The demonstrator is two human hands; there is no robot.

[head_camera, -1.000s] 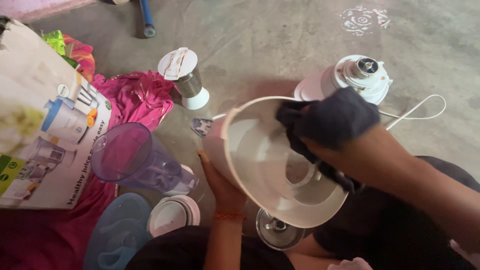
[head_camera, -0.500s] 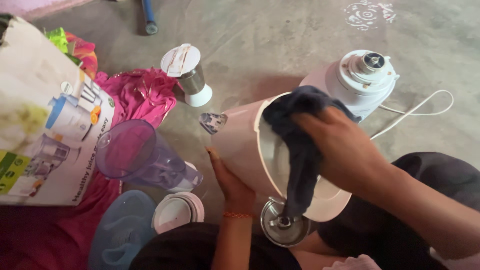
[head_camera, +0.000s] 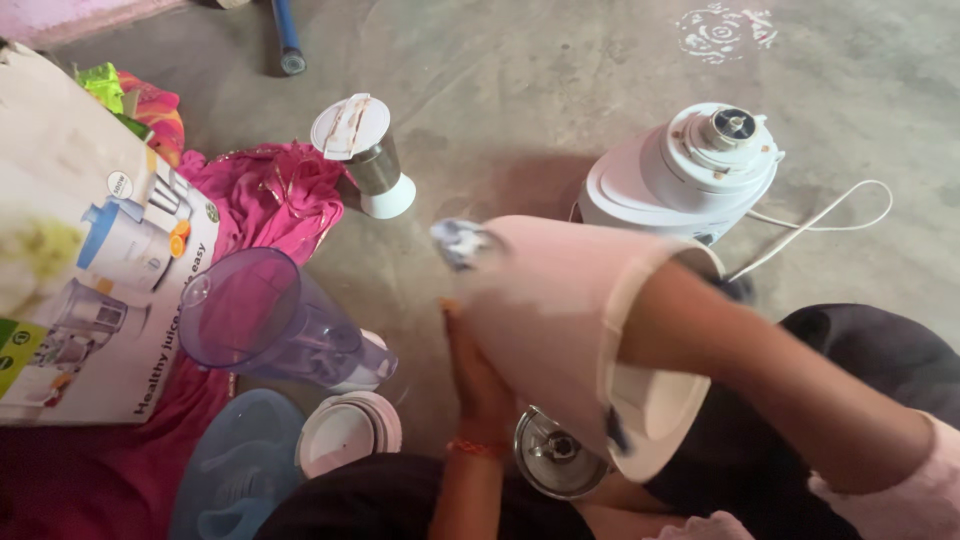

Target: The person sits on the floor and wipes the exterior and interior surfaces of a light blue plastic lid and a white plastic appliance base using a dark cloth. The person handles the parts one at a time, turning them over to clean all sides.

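- While the left hand props the white jar from below, palm flat against its wall and fingers spread open, the jar lies tilted on its side above the person's lap, mouth turned toward the right.
- Right forearm goes into the jar's mouth, so the right hand is hidden inside; whether it is closed on anything I cannot tell.
- A dark bit of cloth peeks out at the rim beside the arm, which suggests, as a judgement, that the inside is being wiped, with the hand deep toward the bottom.
- How clean the inside is cannot be seen, since the arm fills the opening.
- Other parts sit untouched on the floor: the white motor base with its cord just behind the jar, a small steel jar with a white lid farther off, a purple see-through jar lying on its side, a round white lid, a blue lid, and a steel blade piece under the white jar.
- Printed box rests at the left on pink cloth.
- Judging by this, the white jar is mid-wipe, and nothing shows the remaining pieces as handled or fitted to the base.
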